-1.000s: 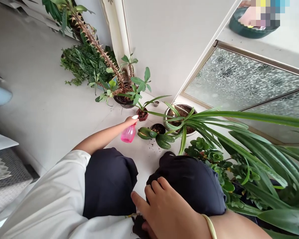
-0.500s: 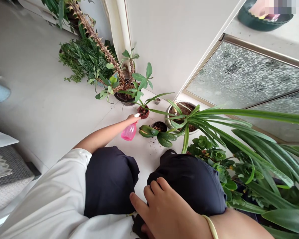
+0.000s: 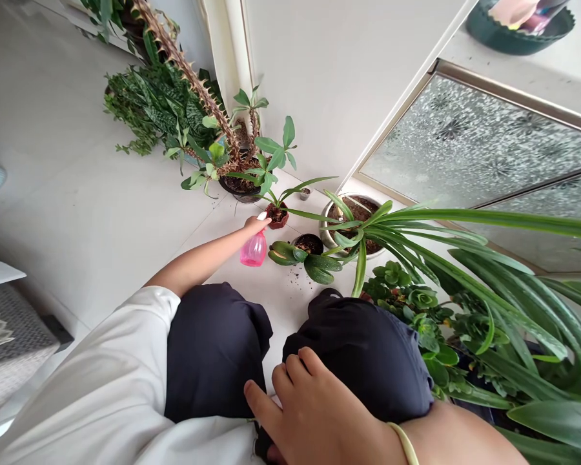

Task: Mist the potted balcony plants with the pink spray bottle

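My left hand (image 3: 257, 224) is stretched out at the end of a white sleeve. It is closed around the top of a pink translucent spray bottle (image 3: 253, 249) with a white nozzle, a little pink showing toward its bottom. The nozzle is beside a small dark red pot (image 3: 277, 216) holding soil and a long-leaved plant. My right hand (image 3: 310, 407), with a pale yellow band at the wrist, is near my dark-trousered knee. Its fingers are loosely bent and apart; its palm side is hidden.
A small black pot (image 3: 310, 244) with broad leaves stands on the tiled floor, loose soil near it. Beside it is a large pale pot (image 3: 325, 226) with long leaves. A thorny-stemmed plant (image 3: 188, 77) rises behind, and a leafy mass (image 3: 503, 323) fills the right side.
The spray bottle has tilted more upright and shifted slightly right and up in my left hand. My right hand has shifted slightly left. The view has moved a little.
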`<state>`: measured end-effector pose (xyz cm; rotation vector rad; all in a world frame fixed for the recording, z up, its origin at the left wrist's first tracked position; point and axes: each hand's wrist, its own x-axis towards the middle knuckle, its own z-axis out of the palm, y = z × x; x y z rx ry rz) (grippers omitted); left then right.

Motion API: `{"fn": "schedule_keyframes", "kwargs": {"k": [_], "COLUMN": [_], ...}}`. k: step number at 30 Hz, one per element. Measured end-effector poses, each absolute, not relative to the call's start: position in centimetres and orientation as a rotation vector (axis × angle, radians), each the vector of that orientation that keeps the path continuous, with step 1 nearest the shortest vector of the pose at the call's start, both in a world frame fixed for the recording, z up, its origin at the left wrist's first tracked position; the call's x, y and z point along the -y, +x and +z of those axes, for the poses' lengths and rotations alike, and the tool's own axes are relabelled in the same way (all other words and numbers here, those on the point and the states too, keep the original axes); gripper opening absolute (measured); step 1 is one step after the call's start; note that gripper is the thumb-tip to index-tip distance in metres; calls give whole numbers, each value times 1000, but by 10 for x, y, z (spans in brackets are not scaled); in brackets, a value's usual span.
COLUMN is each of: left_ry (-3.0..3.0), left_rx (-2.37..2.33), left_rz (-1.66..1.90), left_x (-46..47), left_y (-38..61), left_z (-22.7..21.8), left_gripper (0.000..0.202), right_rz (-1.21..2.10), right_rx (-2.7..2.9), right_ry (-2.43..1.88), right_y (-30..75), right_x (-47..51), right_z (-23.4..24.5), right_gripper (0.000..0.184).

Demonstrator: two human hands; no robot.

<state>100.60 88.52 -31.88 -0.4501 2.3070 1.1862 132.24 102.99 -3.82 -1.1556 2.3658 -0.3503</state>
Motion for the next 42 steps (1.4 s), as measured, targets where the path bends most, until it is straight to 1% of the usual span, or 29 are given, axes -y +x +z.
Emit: {"fn": "schedule_keyframes", "kwargs": {"k": [4, 11, 14, 19, 21, 24, 27, 31, 38, 42], "left_ry": [-434, -416, -386, -337, -350, -372, -366, -420, -495, -540], "left_rx": [-2294, -2262, -2246, -2213, -2208, -2224, -2249, -2290, -2277, -2306], "left_rz": [1203, 1221, 1226, 1238, 1200, 1139, 1116, 1049, 1084, 1164], "left_x": [-888, -892, -894, -898, -898, -896, -892, -885, -881, -874], "left_y": [1003, 999, 1002, 1008, 1009, 1011, 1011, 1009, 1009, 995], "left_z": [-319, -327, -330, -334, -336, -340, -343, -343, -342, -332], "left_gripper": [17, 17, 23, 41, 38, 25, 21, 9, 12, 12], "right_rz": [-345, -348, -332, -332, -339, -349, -349, -369, -363, -345], "right_rx": [-2389, -2395, -2402, -2410, -2410, -2407, -2410, -2400, -2368, -2385], "right_ry": [-1175, -1193, -1199, -1203, -1199, -1195, -1202, -1205, -1214, -1231], "right_y": [1322, 1321, 1322, 1321, 1321, 1320, 1319, 1320, 1318, 1318], "right_x": [-1029, -1027, -1027, -1026, -1026, -1025, -1025, -1024, -1022, -1023], "right_z": [-38, -39, -39, -39, -38, -37, -37, -37, -38, -40], "right_gripper": [53, 50, 49, 45, 44, 44, 44, 44, 46, 50]}}
